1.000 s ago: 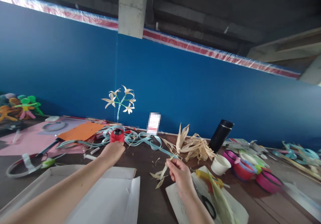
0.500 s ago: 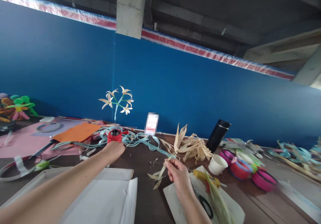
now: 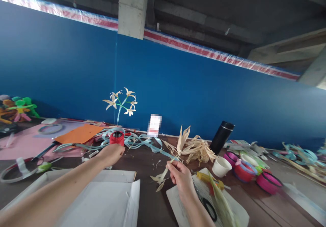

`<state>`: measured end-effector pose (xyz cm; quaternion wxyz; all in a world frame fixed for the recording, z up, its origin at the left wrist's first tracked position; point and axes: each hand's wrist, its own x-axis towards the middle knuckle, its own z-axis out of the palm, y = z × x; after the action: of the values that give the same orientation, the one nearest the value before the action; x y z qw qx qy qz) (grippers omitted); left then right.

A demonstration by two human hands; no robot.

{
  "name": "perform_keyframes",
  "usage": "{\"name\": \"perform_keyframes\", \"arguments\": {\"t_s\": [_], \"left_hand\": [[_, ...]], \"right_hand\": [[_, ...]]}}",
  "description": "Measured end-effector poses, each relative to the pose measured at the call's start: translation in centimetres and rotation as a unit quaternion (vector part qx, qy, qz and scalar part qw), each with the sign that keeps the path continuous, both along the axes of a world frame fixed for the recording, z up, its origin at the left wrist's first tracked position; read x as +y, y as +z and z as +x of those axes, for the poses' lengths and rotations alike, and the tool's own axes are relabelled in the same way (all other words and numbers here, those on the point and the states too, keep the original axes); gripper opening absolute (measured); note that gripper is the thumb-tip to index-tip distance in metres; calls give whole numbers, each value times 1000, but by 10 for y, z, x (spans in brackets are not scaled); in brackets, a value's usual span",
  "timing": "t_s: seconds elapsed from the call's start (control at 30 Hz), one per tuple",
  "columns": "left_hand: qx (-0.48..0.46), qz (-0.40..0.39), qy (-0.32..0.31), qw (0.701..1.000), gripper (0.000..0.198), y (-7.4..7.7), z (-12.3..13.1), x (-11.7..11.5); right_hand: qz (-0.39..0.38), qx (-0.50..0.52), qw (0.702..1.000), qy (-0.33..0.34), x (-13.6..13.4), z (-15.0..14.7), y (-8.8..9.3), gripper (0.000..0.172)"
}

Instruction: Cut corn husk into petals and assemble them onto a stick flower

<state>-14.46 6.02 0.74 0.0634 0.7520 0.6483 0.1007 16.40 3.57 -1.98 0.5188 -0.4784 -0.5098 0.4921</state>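
Observation:
My right hand [image 3: 180, 176] pinches a pale strip of dried corn husk [image 3: 161, 178] whose leafy ends hang down to the left. Behind it lies a heap of dried corn husks [image 3: 200, 149], with one piece standing up. My left hand [image 3: 114, 154] reaches forward, fingers curled, just in front of a small red pot [image 3: 117, 138]. What those fingers hold, if anything, is hidden. Above the pot stands a spray of cream husk flowers [image 3: 129, 111] on green branches, its stem wrapped in light blue.
Light blue ribbon [image 3: 134, 140] tangles along the back. White cardboard [image 3: 102, 193] lies front left. A black bottle [image 3: 221, 137], white paper cup [image 3: 221, 166] and pink basket [image 3: 269, 182] stand right. Black-handled scissors [image 3: 209, 209] and a yellow tool [image 3: 203, 177] lie on paper front right.
My left hand has drawn slightly down and left, away from the red pot. The flower spray has shifted a little to the right. My right hand keeps its hold on the husk strip.

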Motion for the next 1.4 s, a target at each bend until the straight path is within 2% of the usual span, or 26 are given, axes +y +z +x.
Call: {"name": "perform_keyframes", "arguments": {"t_s": [0.13, 0.17, 0.23, 0.3, 0.37, 0.47, 0.6, 0.8, 1.0, 1.4], "left_hand": [[-56, -9, -8, 998, 16, 6, 15, -11], [-121, -31, -9, 992, 17, 7, 21, -15], [-246, -97, -29, 964, 21, 7, 37, -25], [-328, -145, -59, 932, 25, 6, 55, -36], [-386, -171, -87, 902, 27, 3, 74, -47], [-429, -183, -103, 879, 29, -3, 99, -58], [-425, -200, -109, 876, 29, -6, 120, -65], [-362, -174, -114, 909, 20, 5, 133, -67], [-312, -130, -125, 933, 11, 14, 138, -64], [-295, -142, -124, 937, 13, 12, 138, -57]], "right_hand": [[-13, 6, 1000, 10, -2, -1, 5, 35], [-16, 5, 1000, 9, -3, -1, 6, 35], [-19, 1, 1000, 8, -3, -2, 6, 33], [-19, -8, 1000, 4, -3, -4, 6, 32], [-25, -16, 1000, 0, -3, -5, 5, 32], [-28, -1, 1000, 8, -4, -5, 4, 32], [-18, 9, 1000, 24, -7, -6, 5, 33], [-21, 4, 998, 53, -12, -8, 11, 32], [-22, 15, 998, 65, -15, -10, 15, 28], [-20, 32, 996, 79, -16, -10, 16, 27]]}}
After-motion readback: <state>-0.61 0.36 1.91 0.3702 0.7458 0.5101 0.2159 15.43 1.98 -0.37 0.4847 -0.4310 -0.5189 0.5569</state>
